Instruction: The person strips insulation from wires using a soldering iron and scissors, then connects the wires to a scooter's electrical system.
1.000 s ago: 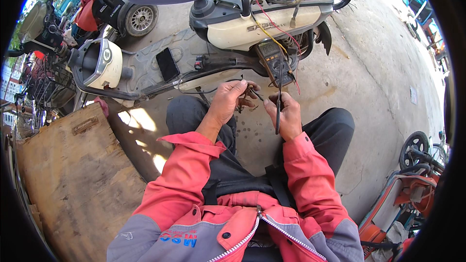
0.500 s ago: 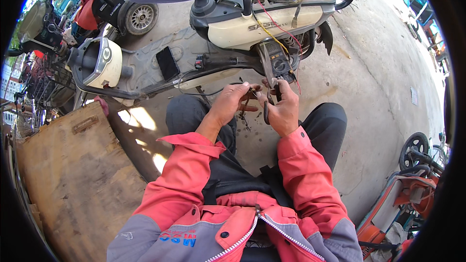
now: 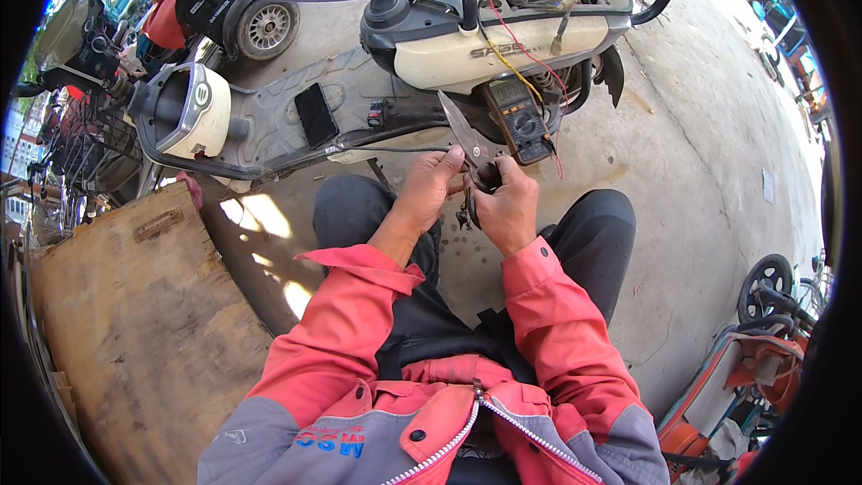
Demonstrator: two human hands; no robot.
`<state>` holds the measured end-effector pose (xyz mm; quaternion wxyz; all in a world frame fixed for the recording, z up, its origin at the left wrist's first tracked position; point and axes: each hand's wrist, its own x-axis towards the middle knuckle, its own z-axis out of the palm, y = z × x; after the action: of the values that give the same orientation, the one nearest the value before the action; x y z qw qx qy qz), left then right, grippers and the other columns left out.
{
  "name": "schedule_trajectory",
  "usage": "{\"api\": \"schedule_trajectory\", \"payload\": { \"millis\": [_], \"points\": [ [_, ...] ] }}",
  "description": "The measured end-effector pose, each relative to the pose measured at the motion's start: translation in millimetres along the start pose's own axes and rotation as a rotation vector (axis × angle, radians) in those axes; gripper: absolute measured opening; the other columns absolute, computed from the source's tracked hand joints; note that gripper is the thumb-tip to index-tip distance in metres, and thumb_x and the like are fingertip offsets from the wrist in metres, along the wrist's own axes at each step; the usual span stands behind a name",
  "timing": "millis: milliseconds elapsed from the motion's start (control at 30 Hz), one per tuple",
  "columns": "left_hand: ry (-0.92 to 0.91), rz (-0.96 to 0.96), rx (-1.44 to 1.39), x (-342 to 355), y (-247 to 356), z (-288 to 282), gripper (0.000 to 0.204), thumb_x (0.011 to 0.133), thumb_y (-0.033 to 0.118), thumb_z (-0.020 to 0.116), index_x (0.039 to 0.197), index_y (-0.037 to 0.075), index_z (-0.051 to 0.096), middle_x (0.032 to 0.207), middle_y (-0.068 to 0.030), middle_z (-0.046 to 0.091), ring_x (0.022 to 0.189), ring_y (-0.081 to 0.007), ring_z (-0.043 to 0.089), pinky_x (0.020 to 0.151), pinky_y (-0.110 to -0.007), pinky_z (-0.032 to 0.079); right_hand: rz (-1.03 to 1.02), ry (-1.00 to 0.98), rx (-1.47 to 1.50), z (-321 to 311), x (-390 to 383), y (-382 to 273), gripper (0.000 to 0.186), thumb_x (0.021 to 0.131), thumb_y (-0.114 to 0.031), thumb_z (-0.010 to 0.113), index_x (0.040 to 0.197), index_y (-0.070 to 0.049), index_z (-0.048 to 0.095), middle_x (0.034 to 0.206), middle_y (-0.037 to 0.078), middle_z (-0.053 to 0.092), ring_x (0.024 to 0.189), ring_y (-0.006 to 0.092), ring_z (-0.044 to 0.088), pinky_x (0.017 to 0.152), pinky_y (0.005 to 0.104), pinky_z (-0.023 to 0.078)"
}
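Observation:
My right hand is closed on a pair of worn metal scissors, whose blades point up and away, toward the scooter. My left hand is closed on a black cable just left of the scissor handles; dark wire ends hang between my hands, partly hidden by my fingers. A multimeter with red and yellow leads leans against the side of the white and grey scooter, just beyond my hands. A black phone lies on the scooter's floorboard.
A plywood board is at my left. Parked vehicles with a wheel stand at the back left. An orange machine with a black wheel is at the lower right. The concrete floor extends to the right.
My right hand has moved left and slightly up, close to my left hand. The scissors have swung from a near-vertical angle to blades tilted up-left, flat toward me.

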<state>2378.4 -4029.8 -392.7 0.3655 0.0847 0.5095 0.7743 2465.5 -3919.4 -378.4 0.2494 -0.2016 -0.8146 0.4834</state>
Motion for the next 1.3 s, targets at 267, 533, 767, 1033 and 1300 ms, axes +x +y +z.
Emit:
{"api": "schedule_trajectory", "payload": {
  "millis": [267, 533, 767, 1033, 1300],
  "points": [
    [0.096, 0.074, -0.037, -1, 7, -1, 0.036, 0.102, 0.031, 0.053, 0.091, -0.001, 0.066, 0.083, -0.0096, 0.068, 0.070, -0.0171, 0.066, 0.064, -0.031, 0.053, 0.146, -0.074, 0.251, 9, 0, 11, 0.024, 0.078, -0.010, 0.073, 0.078, 0.001, 0.052, 0.063, 0.007, 0.053, 0.060, 0.0103, 0.051, 0.054, 0.0287, 0.043],
    [0.127, 0.066, -0.070, 4, 1, -4, 0.034, 0.101, 0.032, 0.055, 0.090, 0.001, 0.062, 0.081, -0.0108, 0.067, 0.069, -0.0206, 0.066, 0.064, -0.031, 0.054, 0.336, -0.144, 0.578, 4, 3, 1, 0.018, 0.075, -0.007, 0.067, 0.075, -0.001, 0.050, 0.067, 0.002, 0.054, 0.062, 0.0084, 0.050, 0.053, 0.0261, 0.041],
    [0.183, 0.309, -0.361, 33, 40, -47, 0.034, 0.104, 0.034, 0.048, 0.086, 0.005, 0.057, 0.074, -0.0066, 0.059, 0.070, -0.0218, 0.063, 0.069, -0.038, 0.056, 0.397, -0.184, 0.701, -19, -32, 13, 0.014, 0.073, -0.002, 0.062, 0.080, 0.000, 0.050, 0.069, 0.004, 0.057, 0.064, 0.0118, 0.057, 0.058, 0.0243, 0.045],
    [0.086, 0.241, -0.263, 18, 33, -25, 0.034, 0.103, 0.035, 0.050, 0.090, 0.005, 0.060, 0.078, -0.0063, 0.062, 0.075, -0.0205, 0.063, 0.074, -0.037, 0.054, 0.274, -0.141, 0.553, -30, -15, 24, 0.015, 0.078, 0.000, 0.063, 0.092, 0.004, 0.059, 0.097, 0.013, 0.071, 0.080, 0.0127, 0.064, 0.073, 0.0251, 0.050],
    [-0.101, 0.176, -0.272, 13, 16, -9, 0.034, 0.105, 0.032, 0.045, 0.096, 0.004, 0.062, 0.084, -0.0077, 0.065, 0.080, -0.0198, 0.064, 0.081, -0.036, 0.051, 0.372, -0.279, 0.858, -22, -11, 11, 0.021, 0.088, -0.007, 0.071, 0.093, 0.000, 0.051, 0.103, 0.020, 0.071, 0.086, 0.0175, 0.069, 0.070, 0.0265, 0.055]
  ]
}}
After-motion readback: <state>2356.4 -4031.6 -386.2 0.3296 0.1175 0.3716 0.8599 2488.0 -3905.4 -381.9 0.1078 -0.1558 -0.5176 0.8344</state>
